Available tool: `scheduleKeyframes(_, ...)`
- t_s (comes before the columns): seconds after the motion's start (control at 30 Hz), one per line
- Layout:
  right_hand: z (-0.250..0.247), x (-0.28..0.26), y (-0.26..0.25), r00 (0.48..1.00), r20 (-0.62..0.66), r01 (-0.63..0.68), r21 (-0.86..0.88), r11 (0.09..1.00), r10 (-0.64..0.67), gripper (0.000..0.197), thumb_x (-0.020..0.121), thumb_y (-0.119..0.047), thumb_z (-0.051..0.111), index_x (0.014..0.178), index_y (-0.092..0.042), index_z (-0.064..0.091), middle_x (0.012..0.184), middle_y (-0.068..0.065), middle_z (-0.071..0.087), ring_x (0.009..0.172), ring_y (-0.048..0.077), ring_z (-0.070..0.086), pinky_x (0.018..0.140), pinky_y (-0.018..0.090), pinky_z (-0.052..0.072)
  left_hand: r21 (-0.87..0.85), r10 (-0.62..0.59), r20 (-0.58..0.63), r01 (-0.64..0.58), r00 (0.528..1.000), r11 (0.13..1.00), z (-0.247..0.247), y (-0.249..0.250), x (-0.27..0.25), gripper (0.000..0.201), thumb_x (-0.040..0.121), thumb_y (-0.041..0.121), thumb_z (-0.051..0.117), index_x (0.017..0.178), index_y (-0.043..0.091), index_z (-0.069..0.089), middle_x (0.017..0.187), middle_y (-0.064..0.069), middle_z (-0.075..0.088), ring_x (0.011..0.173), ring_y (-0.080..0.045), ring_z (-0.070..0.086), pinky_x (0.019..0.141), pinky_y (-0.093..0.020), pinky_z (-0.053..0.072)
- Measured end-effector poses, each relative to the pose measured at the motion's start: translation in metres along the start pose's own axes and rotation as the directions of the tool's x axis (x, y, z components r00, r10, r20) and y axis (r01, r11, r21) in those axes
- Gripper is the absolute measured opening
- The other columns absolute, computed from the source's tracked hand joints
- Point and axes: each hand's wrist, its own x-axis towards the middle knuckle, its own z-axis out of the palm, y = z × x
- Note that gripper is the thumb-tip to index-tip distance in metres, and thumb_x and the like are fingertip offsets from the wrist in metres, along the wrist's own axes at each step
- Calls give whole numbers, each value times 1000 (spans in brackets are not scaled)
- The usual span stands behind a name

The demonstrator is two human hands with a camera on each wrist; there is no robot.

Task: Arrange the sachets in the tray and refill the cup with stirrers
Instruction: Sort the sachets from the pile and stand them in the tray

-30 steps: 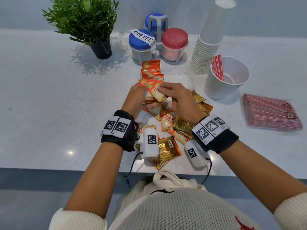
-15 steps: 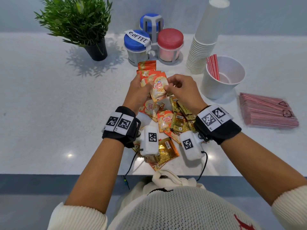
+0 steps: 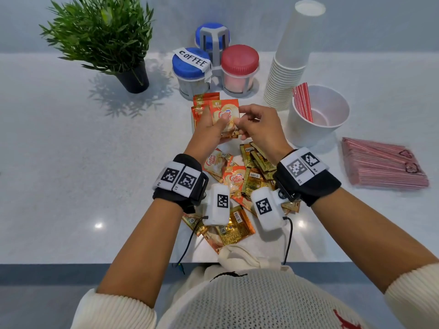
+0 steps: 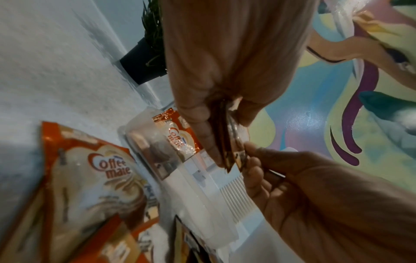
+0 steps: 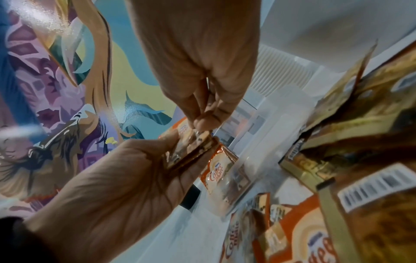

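My left hand [image 3: 210, 124] grips a small stack of orange Coffee-mate sachets [image 3: 223, 113] upright above the counter. My right hand [image 3: 241, 125] pinches the stack's right edge, seen edge-on in the wrist views [image 4: 234, 154] [image 5: 191, 147]. Just beyond lies a clear tray [image 4: 157, 160] with more orange sachets [image 3: 204, 99] in it. A loose pile of orange and gold sachets [image 3: 240, 176] covers the counter under my wrists. To the right stands a white cup [image 3: 318, 129] holding a few red stirrers [image 3: 303, 100], with a pink pack of stirrers [image 3: 382, 166] beyond it.
A tall stack of paper cups [image 3: 292, 67] stands behind the white cup. Three lidded jars in a grey rack [image 3: 213, 67], one labelled COFFEE, sit behind the tray. A potted plant [image 3: 107, 41] is at the back left. The counter's front edge runs close to my body.
Both hands have lifted off the loose pile with the orange stack. My right hand left the pile and now pinches the stack held by my left.
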Motion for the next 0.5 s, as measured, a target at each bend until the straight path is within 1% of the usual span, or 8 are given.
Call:
scheduleKeyframes(0.07,0,3,-2,1000,23,-2,26,1000,1,31,84,-1,62,115,0,61,64,0,53,53,12,52,53,18,49,30,25,-34,-24,999,999,2,1,7,36,98,17,40,134,16,35,132,-13,53,120,-29,54,100,-46,46)
scheduleKeyframes(0.13,-2,6,-5,998,55,-18,46,999,15,29,83,-1,63,112,0,62,73,4,54,56,10,51,53,17,47,82,49,-40,-45,998,996,4,5,14,41,93,25,41,133,17,37,132,-13,51,121,-29,52,104,-52,41)
scheduleKeyframes(0.2,-6,11,-9,996,87,-33,48,998,28,17,83,-1,64,100,0,63,82,7,57,59,9,52,53,15,45,132,62,-39,-56,997,990,6,10,20,54,82,34,41,133,16,37,134,-14,48,123,-29,49,104,-51,41)
scheduleKeyframes(0.27,-10,19,-14,994,108,-37,66,997,30,9,83,0,63,90,-4,59,81,7,59,63,10,53,52,15,44,167,94,-32,-87,995,982,7,17,26,55,80,34,42,130,11,41,132,-17,46,121,-30,50,102,-50,43)
scheduleKeyframes(0.33,-13,30,-17,996,91,-21,57,998,16,13,81,1,64,90,-4,56,83,11,61,67,14,55,52,17,45,186,113,-9,-109,994,976,6,25,34,42,87,25,44,125,7,43,129,-20,49,117,-30,53,98,-46,48)
scheduleKeyframes(0.4,-17,43,-17,999,52,2,4,1000,-2,14,81,-1,65,84,-8,54,86,12,61,69,17,58,52,19,46,230,119,-40,-107,992,967,2,28,45,20,93,11,42,113,8,46,125,-20,53,113,-28,56,95,-44,50)
scheduleKeyframes(0.47,-19,55,-13,1000,-6,8,-69,998,-8,23,80,-3,67,73,-16,49,85,7,61,71,16,60,53,19,46,310,137,-164,-81,977,947,-3,26,55,15,88,7,44,101,14,46,121,-17,55,110,-25,55,97,-45,47)
scheduleKeyframes(0.5,-21,61,-10,999,-33,2,-102,995,-6,28,79,-4,67,70,-19,46,85,5,60,74,16,60,55,19,46,370,142,-228,-50,963,928,-6,24,59,17,85,9,46,101,16,47,122,-16,52,114,-26,51,100,-46,44)
